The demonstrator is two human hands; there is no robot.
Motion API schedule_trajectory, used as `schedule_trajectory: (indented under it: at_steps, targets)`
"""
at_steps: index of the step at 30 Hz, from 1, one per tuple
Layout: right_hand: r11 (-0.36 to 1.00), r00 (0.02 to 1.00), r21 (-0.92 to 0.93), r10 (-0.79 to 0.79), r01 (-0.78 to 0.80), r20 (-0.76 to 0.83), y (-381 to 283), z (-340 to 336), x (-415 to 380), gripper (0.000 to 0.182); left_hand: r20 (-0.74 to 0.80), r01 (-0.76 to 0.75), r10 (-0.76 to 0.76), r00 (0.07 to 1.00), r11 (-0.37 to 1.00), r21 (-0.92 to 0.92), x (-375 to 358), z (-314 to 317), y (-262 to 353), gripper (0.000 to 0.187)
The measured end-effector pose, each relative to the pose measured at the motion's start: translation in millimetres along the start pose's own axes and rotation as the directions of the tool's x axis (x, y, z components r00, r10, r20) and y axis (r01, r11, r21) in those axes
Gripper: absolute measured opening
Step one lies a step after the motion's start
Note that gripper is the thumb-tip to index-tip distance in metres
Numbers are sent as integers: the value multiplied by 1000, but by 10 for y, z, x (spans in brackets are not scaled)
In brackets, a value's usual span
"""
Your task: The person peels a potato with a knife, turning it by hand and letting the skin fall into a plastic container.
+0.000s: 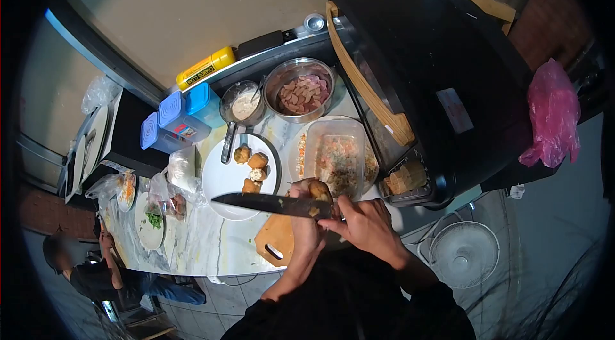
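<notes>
My left hand (307,228) holds a browned piece of food (319,191) above the edge of a wooden cutting board (269,237). A large knife (272,203) is gripped in my right hand (368,228), its blade pointing left across my left hand, close under the food. Left of my hands, several browned pieces (257,161) lie on a white plate (218,173), one with white filling showing. Just beyond my hands, a clear plastic container (334,138) with chopped food stands on a plate of similar food (371,164).
A steel pot (299,90) of sliced meat and a bowl of white sauce (245,104) stand at the back. A black grill (442,77) fills the right. Blue-lidded containers (173,113) and bagged food are left. Another person (96,279) is at lower left.
</notes>
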State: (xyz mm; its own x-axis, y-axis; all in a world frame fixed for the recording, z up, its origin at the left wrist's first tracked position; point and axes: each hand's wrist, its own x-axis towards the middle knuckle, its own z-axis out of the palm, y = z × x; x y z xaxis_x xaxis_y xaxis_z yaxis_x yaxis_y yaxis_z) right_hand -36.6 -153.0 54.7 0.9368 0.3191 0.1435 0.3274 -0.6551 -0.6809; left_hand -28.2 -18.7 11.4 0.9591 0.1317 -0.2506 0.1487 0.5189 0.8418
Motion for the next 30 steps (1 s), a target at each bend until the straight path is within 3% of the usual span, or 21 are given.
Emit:
schedule_trajectory:
  at_steps: [3,8,21,23,30]
  targets:
    - [1000,1000,-18,-6,6,-28,73,-32,10,48,80,82,-80,994,997,-15,-89,75,132,27]
    - [986,993,-114,-117,120,26,-49,-83,-63,49,37,68,-65,997,992,-110,-12,48,44,37]
    - [991,993,-78,-114,110,-42,-15,2,-65,50,36,74,-69,997,985,-153,65,-54,-64,33]
    - [977,991,-182,-126,115,-51,-42,-7,-69,51,38,78,-73,997,986,-144,9,24,5,34]
    - [966,992,-234,-120,108,-36,-48,-1,-75,55,6,36,-36,999,996,-81,39,14,-47,36]
